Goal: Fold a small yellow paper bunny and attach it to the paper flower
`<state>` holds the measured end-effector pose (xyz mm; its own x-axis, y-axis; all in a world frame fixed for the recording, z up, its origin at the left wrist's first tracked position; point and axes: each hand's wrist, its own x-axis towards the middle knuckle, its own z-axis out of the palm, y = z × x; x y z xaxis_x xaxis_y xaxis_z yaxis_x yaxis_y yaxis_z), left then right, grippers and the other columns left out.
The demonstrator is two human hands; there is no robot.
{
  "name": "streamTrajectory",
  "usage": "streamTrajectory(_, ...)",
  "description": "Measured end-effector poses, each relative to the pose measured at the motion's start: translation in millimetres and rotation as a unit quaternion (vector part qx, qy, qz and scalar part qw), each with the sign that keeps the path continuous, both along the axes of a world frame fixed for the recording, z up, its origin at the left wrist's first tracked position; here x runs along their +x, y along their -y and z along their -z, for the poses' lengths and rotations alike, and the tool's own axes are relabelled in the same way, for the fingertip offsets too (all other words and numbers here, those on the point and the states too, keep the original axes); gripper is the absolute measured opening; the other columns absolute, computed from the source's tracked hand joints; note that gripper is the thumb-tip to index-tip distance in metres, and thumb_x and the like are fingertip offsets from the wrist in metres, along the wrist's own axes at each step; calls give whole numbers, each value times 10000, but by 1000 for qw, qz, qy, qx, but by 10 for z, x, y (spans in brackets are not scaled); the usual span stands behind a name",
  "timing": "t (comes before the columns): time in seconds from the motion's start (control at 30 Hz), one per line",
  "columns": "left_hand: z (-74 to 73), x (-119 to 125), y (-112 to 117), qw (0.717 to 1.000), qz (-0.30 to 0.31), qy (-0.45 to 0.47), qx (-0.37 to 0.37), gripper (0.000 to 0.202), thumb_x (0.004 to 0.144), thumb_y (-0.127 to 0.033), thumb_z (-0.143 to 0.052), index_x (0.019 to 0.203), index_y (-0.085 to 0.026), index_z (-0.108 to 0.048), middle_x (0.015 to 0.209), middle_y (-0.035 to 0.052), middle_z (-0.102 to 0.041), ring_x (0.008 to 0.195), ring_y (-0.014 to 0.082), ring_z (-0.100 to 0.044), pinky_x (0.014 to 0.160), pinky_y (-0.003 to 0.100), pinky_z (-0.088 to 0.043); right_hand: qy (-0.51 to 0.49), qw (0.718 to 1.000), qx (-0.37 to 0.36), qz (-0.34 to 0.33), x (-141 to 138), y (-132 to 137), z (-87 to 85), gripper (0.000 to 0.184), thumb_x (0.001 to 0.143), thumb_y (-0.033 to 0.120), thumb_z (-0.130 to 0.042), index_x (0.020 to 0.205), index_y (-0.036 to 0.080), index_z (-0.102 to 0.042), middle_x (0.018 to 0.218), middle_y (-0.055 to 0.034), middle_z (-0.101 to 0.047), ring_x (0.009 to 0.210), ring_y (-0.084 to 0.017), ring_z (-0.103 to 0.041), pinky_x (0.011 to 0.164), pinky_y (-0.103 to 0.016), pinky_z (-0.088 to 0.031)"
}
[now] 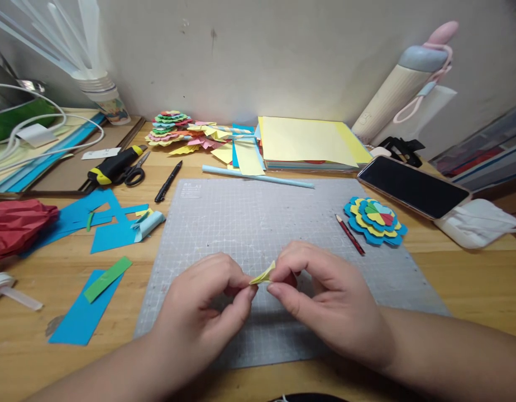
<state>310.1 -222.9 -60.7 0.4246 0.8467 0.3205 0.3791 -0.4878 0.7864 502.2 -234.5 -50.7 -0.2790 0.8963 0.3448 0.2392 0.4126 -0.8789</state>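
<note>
Over the grey cutting mat (224, 212), a small folded piece of yellow paper (263, 274) is pinched between both hands. My left hand (205, 304) grips its left end between thumb and forefinger. With thumb and fingertips, my right hand (325, 296) holds the other end. Part of the paper is hidden by the fingers. To the right on the mat lie a layered paper flower (376, 220) in blue, yellow, red and green, and a short dark red pencil (350, 234). A pale blue paper stick (258, 177) rests along the mat's far edge.
At the left are blue paper scraps (113, 235), a green strip (108, 279), red crumpled paper (21, 229), a black pen (168, 181), scissors (135, 174) and a yellow-black cutter (115, 166). Behind lie stacked yellow paper (308, 139) and finished flowers (170, 128). A phone (412, 187) lies right.
</note>
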Motion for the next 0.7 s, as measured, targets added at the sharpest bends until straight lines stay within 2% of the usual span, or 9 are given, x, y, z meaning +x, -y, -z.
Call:
streamTrajectory(0.17,6,-26,-16,999,41,5,21,159,850,-85,-542,752,-209,-535,650,-49,-565,600,88,-529,559,214,-420,5,1000,-21,-10,-9,-12,-31,68,848,116,-596,822,175,-619,731,2,-628,672,-109,-562,624,-243,-461)
streamTrajectory(0.33,8,-24,-20,999,45,-3,29,149,854,-77,-551,778,-205,-541,670,-53,-570,626,80,-530,591,211,-419,-16,994,-110,-21,-18,-24,-23,105,867,154,-544,785,179,-605,691,19,-585,644,-101,-528,601,-232,-446)
streamTrajectory(0.43,-1,-14,-19,998,49,-13,27,147,854,-77,-556,773,-198,-536,673,-52,-566,636,79,-529,601,210,-416,-32,991,-133,4,-29,-32,5,79,852,152,-557,793,196,-583,698,34,-573,644,-95,-519,602,-221,-447)
streamTrajectory(0.53,-12,-7,-16,999,44,-15,14,146,857,-93,-556,756,-196,-530,663,-51,-554,630,83,-523,586,208,-412,-36,993,-103,36,-39,-29,30,75,838,149,-591,811,213,-561,704,47,-563,650,-92,-526,607,-216,-448)
streamTrajectory(0.7,-15,-3,-10,1000,22,-7,-11,145,854,-112,-552,739,-201,-551,643,-47,-554,602,91,-527,555,215,-413,25,999,-3,39,-22,-11,47,72,852,152,-617,857,218,-588,700,39,-591,639,-99,-544,611,-245,-440)
